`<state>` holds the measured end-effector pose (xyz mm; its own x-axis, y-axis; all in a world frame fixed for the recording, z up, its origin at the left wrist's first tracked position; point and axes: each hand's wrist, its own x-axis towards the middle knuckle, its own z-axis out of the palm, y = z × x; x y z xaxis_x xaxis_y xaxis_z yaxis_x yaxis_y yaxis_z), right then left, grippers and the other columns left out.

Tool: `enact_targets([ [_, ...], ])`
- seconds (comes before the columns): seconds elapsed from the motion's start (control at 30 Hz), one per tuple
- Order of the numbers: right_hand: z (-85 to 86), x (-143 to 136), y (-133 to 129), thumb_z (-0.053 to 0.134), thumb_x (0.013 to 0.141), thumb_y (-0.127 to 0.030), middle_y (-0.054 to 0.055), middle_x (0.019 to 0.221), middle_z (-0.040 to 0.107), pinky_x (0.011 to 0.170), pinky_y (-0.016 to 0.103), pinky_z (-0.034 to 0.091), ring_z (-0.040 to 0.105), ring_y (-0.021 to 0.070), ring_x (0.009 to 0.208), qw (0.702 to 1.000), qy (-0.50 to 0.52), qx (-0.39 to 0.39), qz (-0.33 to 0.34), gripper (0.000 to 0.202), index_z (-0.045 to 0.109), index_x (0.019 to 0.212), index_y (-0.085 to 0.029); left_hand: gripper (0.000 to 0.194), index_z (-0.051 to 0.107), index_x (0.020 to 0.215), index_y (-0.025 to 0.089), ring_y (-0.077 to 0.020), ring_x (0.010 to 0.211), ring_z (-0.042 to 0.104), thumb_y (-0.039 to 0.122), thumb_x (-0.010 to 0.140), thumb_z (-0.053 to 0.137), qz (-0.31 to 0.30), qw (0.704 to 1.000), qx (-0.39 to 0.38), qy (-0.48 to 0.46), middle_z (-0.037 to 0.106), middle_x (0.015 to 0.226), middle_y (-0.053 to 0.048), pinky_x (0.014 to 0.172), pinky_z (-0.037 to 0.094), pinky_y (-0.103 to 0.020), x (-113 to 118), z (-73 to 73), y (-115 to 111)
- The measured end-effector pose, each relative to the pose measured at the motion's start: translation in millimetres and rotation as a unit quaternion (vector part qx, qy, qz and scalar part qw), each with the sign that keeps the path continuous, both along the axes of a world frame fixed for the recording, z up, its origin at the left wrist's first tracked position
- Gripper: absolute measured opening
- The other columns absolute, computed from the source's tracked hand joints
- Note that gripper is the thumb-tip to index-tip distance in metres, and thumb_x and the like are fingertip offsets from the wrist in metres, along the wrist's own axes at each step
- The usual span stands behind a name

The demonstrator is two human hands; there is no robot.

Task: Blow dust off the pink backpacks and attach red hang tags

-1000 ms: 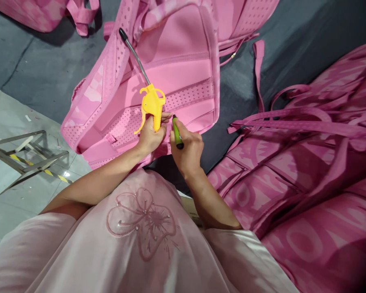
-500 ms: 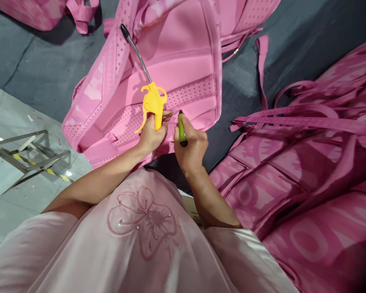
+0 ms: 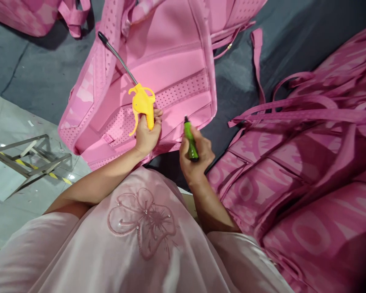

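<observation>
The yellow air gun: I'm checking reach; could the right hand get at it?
Probably yes: beyond the left hand's grip, the yellow air gun is uncovered and nothing visible blocks the right hand, though that hand holds a green pen.

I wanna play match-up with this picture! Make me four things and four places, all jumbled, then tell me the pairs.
Things:
1. yellow air gun
2. green marker
3. flower design
4. metal frame

Places:
A. on the front of the pale pink clothing
B. in the right hand
C. at the far left of the picture
D. in the left hand

Pairs: 1-D, 2-B, 3-A, 4-C
</observation>
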<state>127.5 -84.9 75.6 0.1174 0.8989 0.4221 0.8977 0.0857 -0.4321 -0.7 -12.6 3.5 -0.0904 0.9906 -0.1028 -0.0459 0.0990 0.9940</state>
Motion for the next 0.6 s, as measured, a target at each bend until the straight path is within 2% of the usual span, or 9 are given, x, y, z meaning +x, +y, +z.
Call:
enact_targets([
  [0.07,-9.0,-3.3,-13.0,0.054,0.092,-0.030,0.010,0.100,0.075,0.080,0.037,0.054,0.070,0.0203,0.082,0.999,0.035,-0.026,0.023,0.032,0.064,0.120,-0.018,0.018,0.054,0.106,0.022,-0.0175,0.104,0.065,0.028,0.089,0.058,0.018,1.000,-0.006,0.017,0.067,0.109,-0.006,0.099,0.049,-0.035,-0.4,0.4,4.4],
  [0.13,-17.9,-4.5,-19.9,0.055,0.091,-0.032,0.011,0.107,0.073,0.083,0.038,0.055,0.070,0.0213,0.088,0.994,0.088,-0.057,0.023,0.036,0.062,0.123,-0.017,0.022,0.054,0.107,0.022,-0.0178,0.103,0.065,0.031,0.089,0.061,0.024,0.999,-0.009,0.038,0.067,0.106,-0.005,0.100,0.049,-0.035,-1.4,-1.3,12.2],
  [0.27,-28.4,0.9,-14.4,0.053,0.094,-0.034,0.012,0.118,0.069,0.089,0.041,0.054,0.069,0.0229,0.101,0.978,0.190,-0.087,0.005,0.040,0.057,0.130,-0.018,0.036,0.053,0.107,0.022,-0.0217,0.111,0.061,0.036,0.081,0.074,0.010,0.995,0.032,0.095,0.063,0.103,-0.003,0.104,0.045,-0.039,-3.6,-12.8,30.8],
  [0.43,-36.1,3.9,0.6,0.052,0.095,-0.040,0.010,0.109,0.071,0.089,0.043,0.055,0.069,0.0234,0.099,0.978,0.186,-0.092,-0.008,0.037,0.060,0.124,-0.020,0.048,0.050,0.111,0.023,-0.0266,0.122,0.054,0.038,0.076,0.079,0.005,0.992,0.055,0.113,0.059,0.107,-0.004,0.108,0.041,-0.043,-4.5,-28.8,40.4],
  [0.6,-44.5,-5.3,13.7,0.044,0.099,-0.039,0.011,0.116,0.068,0.093,0.049,0.053,0.065,0.0266,0.109,0.988,0.139,-0.075,-0.007,0.038,0.058,0.129,-0.021,0.052,0.045,0.116,0.025,-0.0269,0.126,0.051,0.040,0.078,0.078,-0.014,0.994,0.019,0.110,0.058,0.110,-0.004,0.108,0.041,-0.041,-2.9,-26.3,39.1],
])
